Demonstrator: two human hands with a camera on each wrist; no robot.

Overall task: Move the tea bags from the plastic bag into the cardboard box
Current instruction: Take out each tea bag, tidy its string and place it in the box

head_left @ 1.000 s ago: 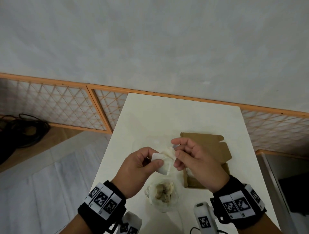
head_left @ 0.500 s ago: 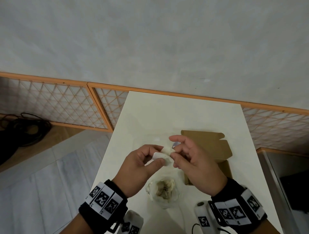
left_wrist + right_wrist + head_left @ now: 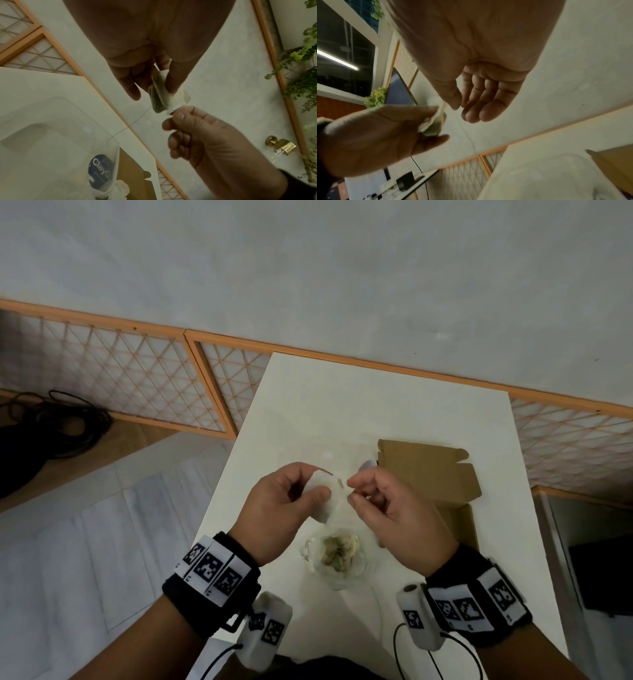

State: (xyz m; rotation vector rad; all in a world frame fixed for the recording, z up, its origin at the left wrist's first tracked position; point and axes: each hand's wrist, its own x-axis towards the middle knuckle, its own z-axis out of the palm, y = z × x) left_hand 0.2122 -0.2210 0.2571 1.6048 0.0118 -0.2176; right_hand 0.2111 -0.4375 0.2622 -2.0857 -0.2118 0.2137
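Note:
A white tea bag (image 3: 323,501) hangs above the table, pinched between thumb and fingers of my left hand (image 3: 320,484). My right hand (image 3: 351,491) pinches the same tea bag (image 3: 171,104) at its right corner. A thin string (image 3: 130,125) runs from it down toward the clear plastic bag (image 3: 337,556), which lies below my hands with more tea bags inside. The brown cardboard box (image 3: 464,525) stands open just right of my right hand, with its lid (image 3: 428,470) folded back. In the right wrist view the left hand (image 3: 435,121) grips the tea bag (image 3: 431,128).
The white table (image 3: 376,405) ends close at left and right, and its far edge meets an orange lattice fence (image 3: 137,378). Black cables (image 3: 51,426) lie on the floor at the left. A dark round label (image 3: 101,174) shows on the plastic bag.
Both hands stay together on the tea bag above the plastic bag. The right fingers have shifted slightly to the tea bag's right edge, and the tea bag now hangs more spread out.

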